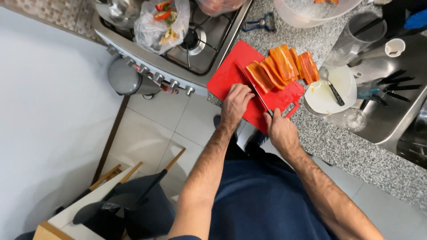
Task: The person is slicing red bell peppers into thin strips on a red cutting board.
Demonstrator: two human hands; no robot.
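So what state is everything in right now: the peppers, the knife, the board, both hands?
Orange pepper pieces: cut into strips, lying flat on the board.
Red cutting board: flat on the counter, partly overhanging the edge.
Knife: blade on the board.
Right hand: closed around the knife handle.
Left hand: pressing on the board.
Plastic bag: open, holding scraps.

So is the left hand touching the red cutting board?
Touching. The head view shows the left hand pressed flat on the red cutting board, fingers down beside the orange pepper strips, no gap visible.
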